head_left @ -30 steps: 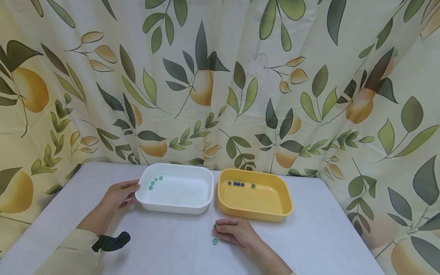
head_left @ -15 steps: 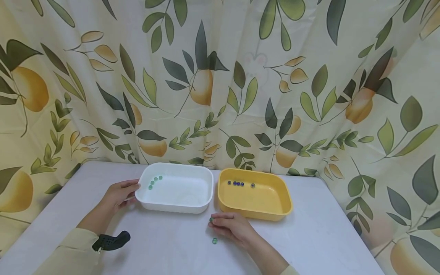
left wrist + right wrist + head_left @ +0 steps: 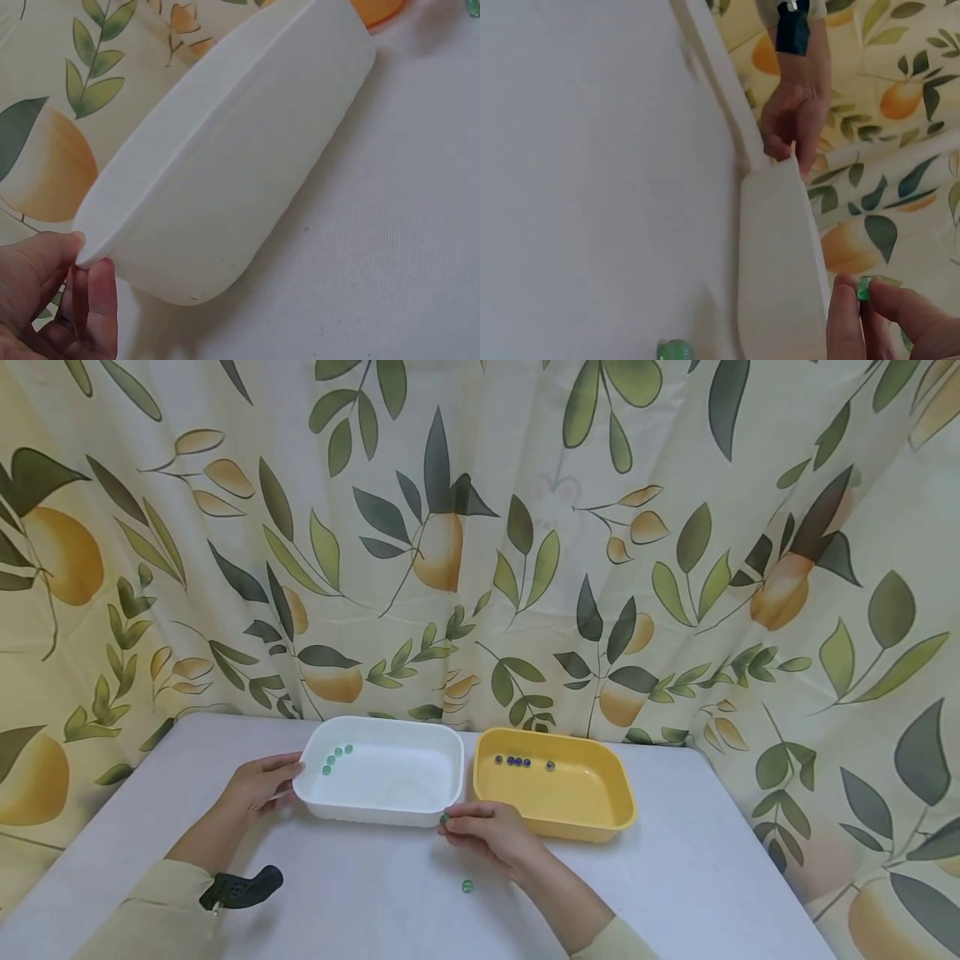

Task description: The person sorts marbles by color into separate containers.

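Note:
My left hand pinches the left rim of a white tray; the left wrist view shows thumb above and fingers beneath that rim. Several green marbles lie at the tray's left inside. Between the thumb and fingers of my right hand is a green marble, just by the tray's front right corner. Another green marble rests on the table below that hand, seen also in the right wrist view.
A yellow tray stands to the right of the white one, with several dark blue marbles along its back left. Behind the white-covered table hangs a fruit-patterned curtain.
My right hand has moved up and to the left with the green marble, from the table before the yellow tray to the white tray's corner. The left hand has stayed on the rim.

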The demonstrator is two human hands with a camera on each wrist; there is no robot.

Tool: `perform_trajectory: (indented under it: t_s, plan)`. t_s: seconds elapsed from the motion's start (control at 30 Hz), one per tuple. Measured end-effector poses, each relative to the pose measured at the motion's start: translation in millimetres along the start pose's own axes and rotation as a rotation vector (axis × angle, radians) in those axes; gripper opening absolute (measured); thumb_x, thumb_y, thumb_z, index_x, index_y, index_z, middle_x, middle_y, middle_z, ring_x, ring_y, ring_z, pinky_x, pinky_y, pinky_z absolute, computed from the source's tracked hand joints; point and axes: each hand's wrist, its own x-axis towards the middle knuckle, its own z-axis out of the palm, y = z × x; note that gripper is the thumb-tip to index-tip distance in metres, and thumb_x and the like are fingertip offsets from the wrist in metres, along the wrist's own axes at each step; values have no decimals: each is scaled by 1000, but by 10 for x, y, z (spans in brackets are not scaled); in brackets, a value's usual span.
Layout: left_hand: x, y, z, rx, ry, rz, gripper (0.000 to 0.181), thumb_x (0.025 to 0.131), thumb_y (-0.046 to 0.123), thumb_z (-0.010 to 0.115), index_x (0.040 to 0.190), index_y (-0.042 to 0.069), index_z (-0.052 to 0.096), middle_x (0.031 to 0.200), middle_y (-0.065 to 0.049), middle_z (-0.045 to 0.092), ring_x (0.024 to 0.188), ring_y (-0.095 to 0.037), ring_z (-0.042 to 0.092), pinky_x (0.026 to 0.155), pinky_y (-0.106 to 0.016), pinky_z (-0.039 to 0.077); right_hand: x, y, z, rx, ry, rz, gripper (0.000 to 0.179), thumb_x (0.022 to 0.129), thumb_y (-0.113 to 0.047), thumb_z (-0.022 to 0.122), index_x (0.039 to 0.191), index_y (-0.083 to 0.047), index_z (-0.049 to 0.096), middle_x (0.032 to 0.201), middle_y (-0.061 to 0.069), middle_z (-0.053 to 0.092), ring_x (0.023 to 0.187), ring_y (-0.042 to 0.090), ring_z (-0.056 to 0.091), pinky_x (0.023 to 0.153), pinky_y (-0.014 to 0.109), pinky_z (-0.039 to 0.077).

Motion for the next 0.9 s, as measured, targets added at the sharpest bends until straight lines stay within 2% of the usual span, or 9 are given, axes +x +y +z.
perform_trajectory:
  t_s: [0.23, 0.43, 0.7, 0.9]
  plan:
    - [1, -8, -8, -8, -1, -2, 55, 98, 27, 61, 145, 3, 45, 142, -23, 49, 92, -15, 62, 78, -26, 57, 51, -135, 115, 33, -15, -25, 30, 91, 0, 66, 118, 13, 62, 98, 11, 74, 93, 17, 73, 87, 29, 57]
    - [6, -13, -12, -9, 0, 5, 55, 98, 27, 62, 144, 2, 46, 139, -23, 52, 88, -13, 62, 77, -27, 57, 102, -226, 190, 26, -7, -12, 30, 92, -2, 66, 119, 10, 63, 100, 11, 74, 94, 18, 73, 88, 30, 56]
    - [14, -18, -13, -9, -8, 10, 54, 99, 26, 61, 144, 2, 45, 136, -22, 55, 86, -12, 62, 75, -25, 56, 254, -257, 227, 23, 29, 1, 33, 93, 0, 64, 122, 13, 59, 97, 11, 74, 93, 18, 73, 85, 28, 57]
    - [-8, 9, -11, -11, -12, 10, 55, 99, 27, 61, 145, 2, 45, 139, -23, 52, 87, -12, 62, 77, -26, 56, 373, -263, 232, 13, 75, 27, 31, 92, -1, 66, 120, 11, 62, 97, 12, 74, 91, 18, 73, 82, 26, 57]
